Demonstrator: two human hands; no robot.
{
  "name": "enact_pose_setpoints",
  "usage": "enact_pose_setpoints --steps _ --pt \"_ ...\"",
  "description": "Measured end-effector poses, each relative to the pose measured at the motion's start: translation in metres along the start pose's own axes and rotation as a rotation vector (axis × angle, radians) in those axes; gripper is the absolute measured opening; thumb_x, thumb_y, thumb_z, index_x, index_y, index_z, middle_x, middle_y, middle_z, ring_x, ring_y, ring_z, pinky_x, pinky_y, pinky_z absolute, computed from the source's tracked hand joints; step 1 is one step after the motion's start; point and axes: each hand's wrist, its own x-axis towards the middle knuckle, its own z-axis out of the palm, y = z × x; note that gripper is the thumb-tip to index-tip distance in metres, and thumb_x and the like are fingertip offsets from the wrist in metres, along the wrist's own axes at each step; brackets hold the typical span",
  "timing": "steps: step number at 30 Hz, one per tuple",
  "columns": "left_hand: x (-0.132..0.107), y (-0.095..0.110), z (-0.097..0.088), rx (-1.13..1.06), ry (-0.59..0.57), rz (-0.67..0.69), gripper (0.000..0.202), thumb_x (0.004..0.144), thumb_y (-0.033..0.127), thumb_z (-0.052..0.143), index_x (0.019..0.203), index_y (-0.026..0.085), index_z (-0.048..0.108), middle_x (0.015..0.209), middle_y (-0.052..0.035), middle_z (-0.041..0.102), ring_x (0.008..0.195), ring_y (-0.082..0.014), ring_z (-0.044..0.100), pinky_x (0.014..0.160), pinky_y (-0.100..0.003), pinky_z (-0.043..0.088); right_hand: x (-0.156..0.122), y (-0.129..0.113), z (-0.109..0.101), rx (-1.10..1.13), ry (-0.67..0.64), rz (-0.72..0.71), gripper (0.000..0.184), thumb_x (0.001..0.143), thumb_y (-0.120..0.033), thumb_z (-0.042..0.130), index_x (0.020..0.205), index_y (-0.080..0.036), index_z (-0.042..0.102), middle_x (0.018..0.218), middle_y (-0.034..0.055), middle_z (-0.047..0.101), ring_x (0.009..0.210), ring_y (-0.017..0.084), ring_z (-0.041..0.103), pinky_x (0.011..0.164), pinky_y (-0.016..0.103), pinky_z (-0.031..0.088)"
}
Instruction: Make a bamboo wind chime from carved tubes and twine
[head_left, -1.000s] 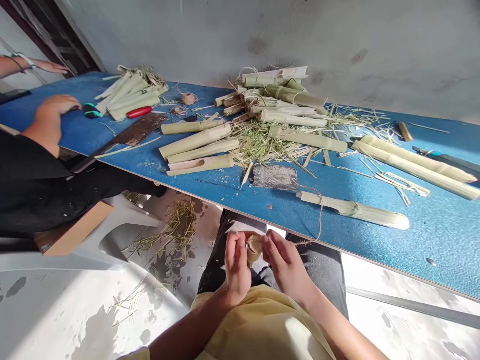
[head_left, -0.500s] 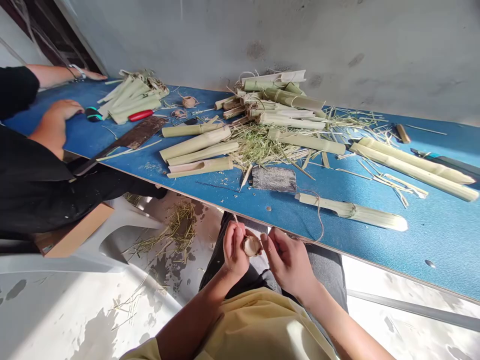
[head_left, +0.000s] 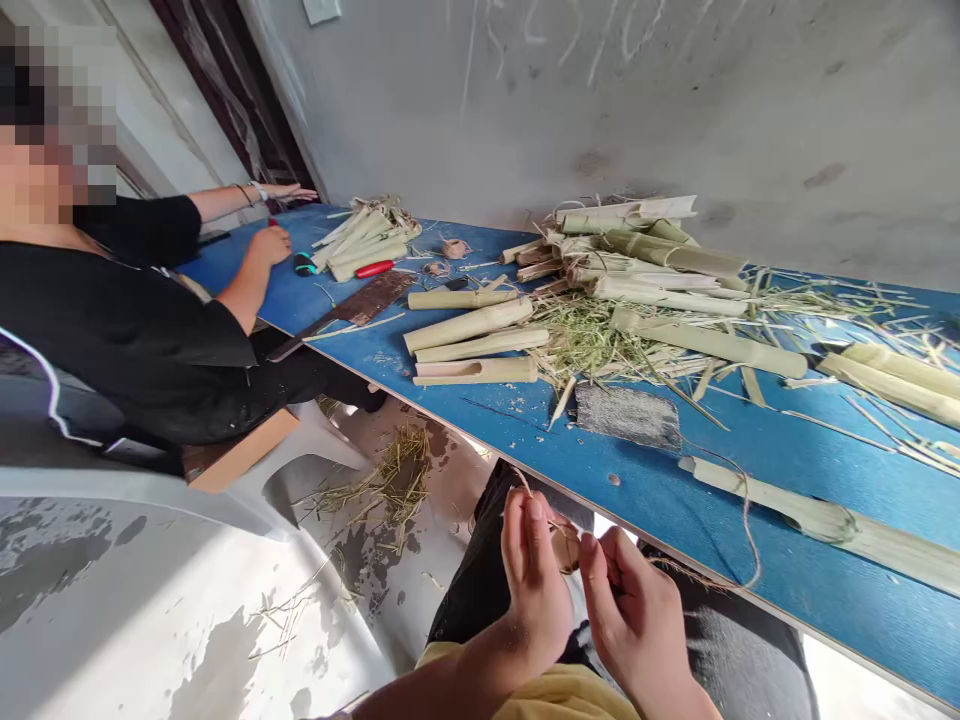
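Observation:
My left hand [head_left: 536, 590] is closed around a small, round-ended bamboo piece [head_left: 565, 550], most of it hidden by the fingers. A strand of twine sticks up above that hand. Close beside it, my right hand [head_left: 641, 620] pinches the twine [head_left: 751, 535], which runs off to the right and loops up onto the table edge. Both hands are over my lap, just in front of the blue table [head_left: 705, 540]. Lying near the twine's loop is a long split bamboo strip [head_left: 795, 508].
A grey rectangular block [head_left: 628, 415] lies near the table edge. Behind it are bamboo pieces [head_left: 472, 325] and green shavings [head_left: 592, 340]. Further left lie a broad-bladed cleaver [head_left: 375, 298] and a red-handled tool [head_left: 374, 269]. A person in black [head_left: 127, 330] sits at the left.
My view has swung left and up, showing more of the neighbouring person. My hands stay close together at the bamboo piece, with the right hand still pinching the twine.

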Motion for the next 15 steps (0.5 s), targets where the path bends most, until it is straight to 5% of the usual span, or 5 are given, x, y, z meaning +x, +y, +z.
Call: enact_pose_setpoints --steps 6,15 --pt "0.015 -0.029 0.001 0.093 0.014 0.257 0.054 0.102 0.072 0.042 0.084 0.025 0.06 0.073 -0.0088 0.066 0.066 -0.0234 0.065 0.067 -0.039 0.06 -0.001 0.01 0.0 0.011 -0.086 -0.032 0.037 0.108 -0.04 0.047 0.076 -0.023 0.047 0.06 -0.0025 0.049 0.051 0.012 0.043 0.044 0.022 0.033" --pt "0.03 -0.019 -0.003 0.325 -0.16 0.474 0.057 0.11 0.055 0.027 0.077 0.023 0.061 0.071 -0.0098 0.067 0.067 -0.0227 0.063 0.069 -0.038 0.052 0.013 0.006 -0.011 -0.019 -0.107 -0.058 0.041 0.105 -0.049 0.052 0.074 -0.023 0.057 0.057 -0.0003 0.059 0.044 0.013 0.053 0.046 0.02 0.048"
